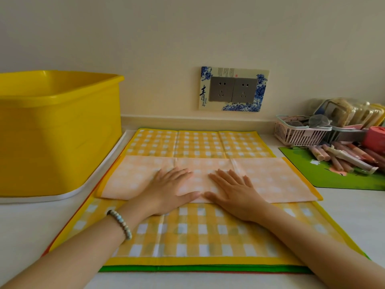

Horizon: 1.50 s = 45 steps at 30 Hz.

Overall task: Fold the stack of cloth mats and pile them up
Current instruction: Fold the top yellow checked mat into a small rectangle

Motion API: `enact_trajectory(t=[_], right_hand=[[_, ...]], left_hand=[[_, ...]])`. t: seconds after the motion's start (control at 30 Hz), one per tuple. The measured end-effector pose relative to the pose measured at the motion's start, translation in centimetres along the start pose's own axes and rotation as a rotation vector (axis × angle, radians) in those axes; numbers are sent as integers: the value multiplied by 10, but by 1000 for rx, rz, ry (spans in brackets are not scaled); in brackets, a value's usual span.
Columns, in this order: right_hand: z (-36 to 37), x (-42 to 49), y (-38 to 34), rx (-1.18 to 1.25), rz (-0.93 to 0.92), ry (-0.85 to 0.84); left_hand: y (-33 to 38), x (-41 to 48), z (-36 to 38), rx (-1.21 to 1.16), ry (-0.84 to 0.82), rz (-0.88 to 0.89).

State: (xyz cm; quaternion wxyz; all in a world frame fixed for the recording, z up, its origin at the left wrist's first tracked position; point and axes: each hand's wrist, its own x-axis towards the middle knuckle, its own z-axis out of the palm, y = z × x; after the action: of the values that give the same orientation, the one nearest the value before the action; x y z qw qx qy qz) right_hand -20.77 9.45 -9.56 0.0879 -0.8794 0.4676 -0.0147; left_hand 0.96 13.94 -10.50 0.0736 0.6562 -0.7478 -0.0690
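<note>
A stack of cloth mats (200, 238) lies flat on the white counter, yellow check on top, with green and red edges showing beneath. A folded mat (270, 180), pale orange side up, forms a long strip across the middle of the stack. My left hand (170, 190) lies flat on the strip's centre with fingers spread. My right hand (233, 192) presses flat beside it, the two thumbs nearly meeting at the strip's near edge.
A large yellow plastic tub (58, 130) stands at the left on a white-edged base. At the right lie a green mat (337, 176) with crayons, a pink basket (300, 132) and clutter. A double wall socket (233, 89) is behind.
</note>
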Motion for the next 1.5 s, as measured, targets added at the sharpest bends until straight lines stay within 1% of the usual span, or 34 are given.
enact_trajectory(t=[0.13,0.37,0.5,0.57,0.63,0.7,0.73,0.8,0.87,0.97,1.03,1.1,1.17,1.23,1.3,1.4,1.47,1.5], right_hand=[[0,-1,1,3,-1,2],[0,0,4,16,-21,13],[1,0,3,8,-29,14],[2,0,2,20,-28,20],[1,0,2,46,-31,28],[1,0,2,81,-32,39],[0,0,3,104,-30,51],[0,0,4,148,-28,89],[-1,0,4,203,-29,129],[-2,2,6,264,-41,147],[-5,3,10,336,-40,154],[-7,5,15,439,-12,148],[-8,7,20,536,15,149],[-10,8,22,588,27,156],[-10,9,24,616,33,166],[-12,9,26,679,36,227],[-14,7,25,709,23,273],[-14,6,23,724,9,293]], left_hand=[[-13,-8,-6,-18,-88,-10],[-61,-43,-21,18,-142,-172],[-67,-49,-29,21,-191,-216],[-60,-39,-40,-19,-201,-227],[-49,-20,-52,-131,-127,-192],[-35,6,-60,-221,-31,-111],[-28,20,-62,-260,-20,-85],[-15,47,-60,-298,-66,-79],[-8,71,-54,-244,-121,-105],[-8,98,-46,-160,-113,-136],[-11,107,-45,-183,-101,-137],[-11,110,-45,-196,-130,-144],[-13,112,-45,-145,-165,-141],[-13,113,-48,-140,-216,-105],[-13,109,-53,-218,-266,-79],[-10,97,-60,-379,-306,-89],[-12,87,-58,-541,-272,-104],[-13,81,-56,-634,-217,-119]])
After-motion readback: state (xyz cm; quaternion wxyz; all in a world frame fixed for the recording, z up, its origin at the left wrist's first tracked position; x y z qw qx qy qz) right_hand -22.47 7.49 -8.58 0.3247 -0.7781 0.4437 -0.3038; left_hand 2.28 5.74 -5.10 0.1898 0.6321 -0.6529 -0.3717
